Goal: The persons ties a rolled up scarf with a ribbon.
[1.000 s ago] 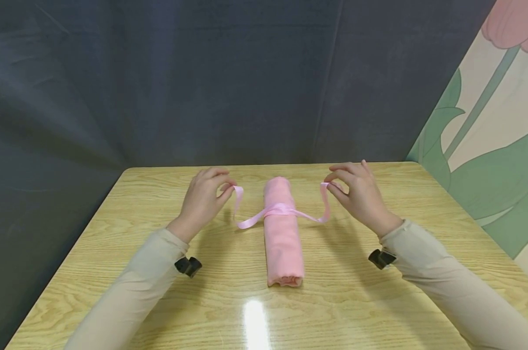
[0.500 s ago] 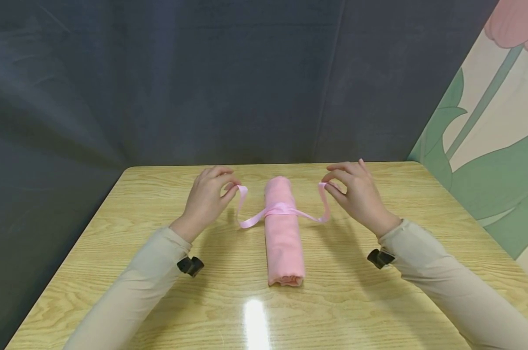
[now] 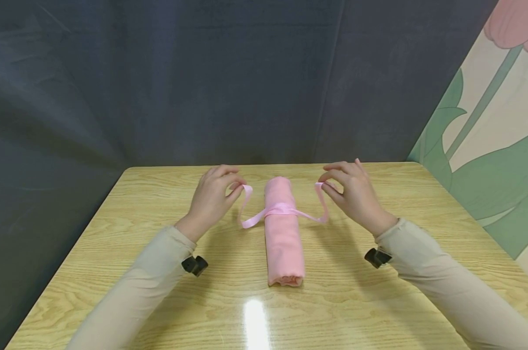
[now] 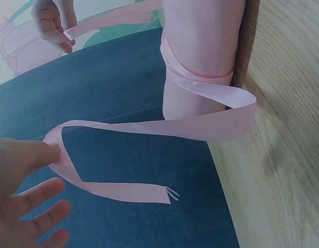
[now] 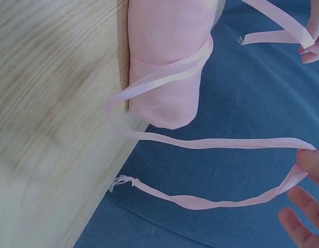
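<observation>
A pink cloth roll [image 3: 284, 248] lies lengthwise on the wooden table, its near end showing spiralled layers. Around its middle runs a pink ribbon [image 3: 280, 209], crossed over on top. My left hand [image 3: 213, 197] pinches one length of ribbon between thumb and finger, left of the roll and raised above the table. On the other side my right hand [image 3: 351, 192] pinches the other length the same way. Both lengths sag in loops between hand and roll. In the left wrist view a frayed ribbon tail [image 4: 133, 192] hangs past the thumb; the right wrist view shows another frayed tail [image 5: 201, 202].
The wooden table [image 3: 181, 311] has its far edge against a dark curtain [image 3: 229, 82]. At the right stands a wall panel [image 3: 500, 146] painted with a pink tulip. Small black cameras [image 3: 195, 265] sit on both wrists.
Both hands have moved slightly inward toward the roll, the left a little more, each still pinching its ribbon length. The cloth roll stays in place.
</observation>
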### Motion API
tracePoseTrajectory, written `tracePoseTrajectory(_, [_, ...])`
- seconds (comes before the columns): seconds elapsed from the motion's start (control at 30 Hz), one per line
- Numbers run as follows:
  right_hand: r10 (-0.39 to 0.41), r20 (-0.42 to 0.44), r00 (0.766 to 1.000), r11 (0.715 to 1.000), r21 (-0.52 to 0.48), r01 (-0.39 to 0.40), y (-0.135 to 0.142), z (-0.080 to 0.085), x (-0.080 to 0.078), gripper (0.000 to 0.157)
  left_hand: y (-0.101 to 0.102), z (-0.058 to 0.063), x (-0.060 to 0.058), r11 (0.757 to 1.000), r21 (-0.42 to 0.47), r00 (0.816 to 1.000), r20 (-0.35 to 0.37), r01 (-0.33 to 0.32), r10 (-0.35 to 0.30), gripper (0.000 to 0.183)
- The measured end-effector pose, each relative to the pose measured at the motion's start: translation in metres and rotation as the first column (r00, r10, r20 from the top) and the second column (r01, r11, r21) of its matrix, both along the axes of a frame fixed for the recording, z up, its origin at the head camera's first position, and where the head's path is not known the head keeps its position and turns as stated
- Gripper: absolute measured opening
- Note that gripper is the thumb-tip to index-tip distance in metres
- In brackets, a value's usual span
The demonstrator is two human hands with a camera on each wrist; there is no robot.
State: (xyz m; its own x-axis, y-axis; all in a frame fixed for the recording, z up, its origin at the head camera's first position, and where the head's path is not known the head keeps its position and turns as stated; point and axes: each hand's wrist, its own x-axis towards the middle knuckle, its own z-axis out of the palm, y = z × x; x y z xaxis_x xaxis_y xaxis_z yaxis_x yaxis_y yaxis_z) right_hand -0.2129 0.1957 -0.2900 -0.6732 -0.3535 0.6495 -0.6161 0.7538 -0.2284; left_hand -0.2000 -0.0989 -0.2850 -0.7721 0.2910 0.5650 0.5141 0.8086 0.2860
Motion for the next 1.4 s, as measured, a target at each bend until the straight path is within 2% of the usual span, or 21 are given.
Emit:
tracePoseTrajectory(0.47, [0.016,0.000,1.000,1.000,0.006,-0.016,-0.005,0.001,-0.001,0.008,0.007,0.001,0.000,1.000,0.021,1.000,0.000,0.012,-0.012,0.010])
tracePoseTrajectory(1.4, [0.048,-0.004,0.999,0.999,-0.004,-0.048,-0.015,0.003,-0.003,0.008,0.021,0.000,-0.003,0.998,0.041,0.998,-0.044,0.047,-0.045,0.011])
